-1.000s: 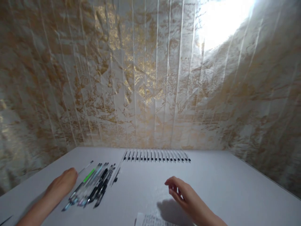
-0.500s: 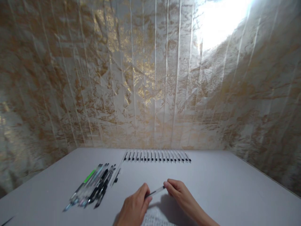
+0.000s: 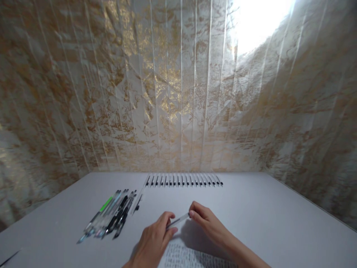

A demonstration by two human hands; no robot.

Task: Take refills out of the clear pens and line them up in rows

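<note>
My right hand (image 3: 208, 219) pinches one end of a clear pen (image 3: 180, 219) with a dark refill, between thumb and forefinger. The pen slants down to the left over the table. Around its lower left end is my left hand (image 3: 153, 236), thumb and forefinger spread apart; whether it still touches the pen is hard to tell. Below both hands lies a sheet of paper (image 3: 181, 257) covered in small handwriting, partly in shadow and cut off by the frame's bottom edge.
Along the white table's (image 3: 251, 208) back stretches a row of clear pens (image 3: 182, 180) with black parts. A heap of assorted pens (image 3: 111, 216), one bright green, lies left, beside a clear pen (image 3: 136, 204). A thin dark item (image 3: 11, 257) sits bottom left.
My left thumb and forefinger have parted around the pen's left end. Both hands and the pen appear slightly further left and up in view, and more of the written sheet shows.
</note>
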